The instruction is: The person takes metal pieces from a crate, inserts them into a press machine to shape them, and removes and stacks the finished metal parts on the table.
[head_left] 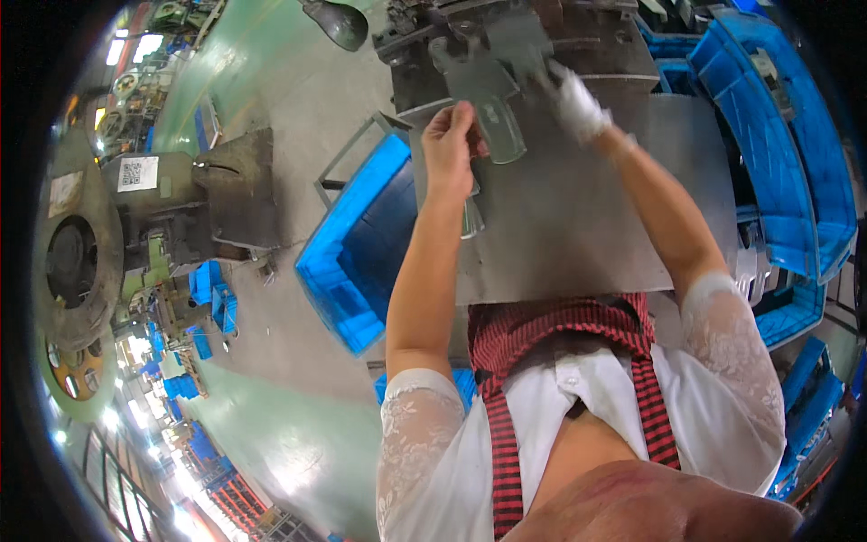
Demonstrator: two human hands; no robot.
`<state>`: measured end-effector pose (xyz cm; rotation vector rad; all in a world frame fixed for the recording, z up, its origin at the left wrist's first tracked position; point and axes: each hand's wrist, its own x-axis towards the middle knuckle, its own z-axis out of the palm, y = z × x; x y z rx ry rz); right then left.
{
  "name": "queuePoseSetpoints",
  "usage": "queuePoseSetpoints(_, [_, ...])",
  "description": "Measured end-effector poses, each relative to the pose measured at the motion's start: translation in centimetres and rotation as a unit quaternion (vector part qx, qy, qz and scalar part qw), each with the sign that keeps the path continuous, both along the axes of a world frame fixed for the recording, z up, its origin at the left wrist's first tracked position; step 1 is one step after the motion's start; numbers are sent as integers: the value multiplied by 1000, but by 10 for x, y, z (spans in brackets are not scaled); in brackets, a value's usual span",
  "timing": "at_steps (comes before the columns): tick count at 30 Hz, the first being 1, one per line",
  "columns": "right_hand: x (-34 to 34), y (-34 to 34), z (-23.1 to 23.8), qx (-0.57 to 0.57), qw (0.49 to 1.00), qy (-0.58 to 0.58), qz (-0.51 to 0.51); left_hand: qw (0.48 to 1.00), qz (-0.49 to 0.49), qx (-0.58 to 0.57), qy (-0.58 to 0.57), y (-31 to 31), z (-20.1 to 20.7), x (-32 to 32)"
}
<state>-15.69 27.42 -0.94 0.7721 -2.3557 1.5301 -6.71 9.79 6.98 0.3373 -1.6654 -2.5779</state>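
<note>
A flat gray metal piece [499, 126] is held at its left edge by the bare left hand [449, 149], with thumb and fingers brought narrowly together there; its tongue-shaped end is pointed toward the person over the tabletop [587, 226], and its wider part is extended over the dark machine bed [610, 59]. The right hand [580, 107], covered by a white glove, is reached forward beside a blurred gray plate [519, 41]; whether its fingers are closed on that plate cannot be told. A second metal piece [472, 224] is partly hidden by the left forearm. The space beyond both hands is blocked by the machine bed. The tabletop's left side is flanked by a blue bin [336, 257] and a metal frame [330, 163], and its right side by stacked blue bins [750, 126]. A dark rounded object [345, 25] is seen near the upper edge. Farther left, well apart, floor space is taken up by another machine [108, 257] fitted with a large wheel.
</note>
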Motion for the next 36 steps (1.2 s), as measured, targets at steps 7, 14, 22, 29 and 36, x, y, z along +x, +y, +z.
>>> queuePoseSetpoints(7, [116, 34, 8, 425, 896, -127, 19, 994, -30, -105, -27, 33, 4, -83])
queuePoseSetpoints(14, [-35, -38, 33, -191, 943, -228, -147, 971, 102, -211, -50, 45, -5, -137])
queuePoseSetpoints(22, [-30, -72, 31, -155, 948, -258, -106, 658, -12, -753, 24, -98, -41, -14])
queuePoseSetpoints(29, [-51, -21, 4, -108, 964, -227, -80, 946, -271, -177, 20, -25, 129, 37])
queuePoseSetpoints(36, [-39, -30, 35, -43, 989, -60, -130, 917, -378, -60, 115, 2, 226, 13])
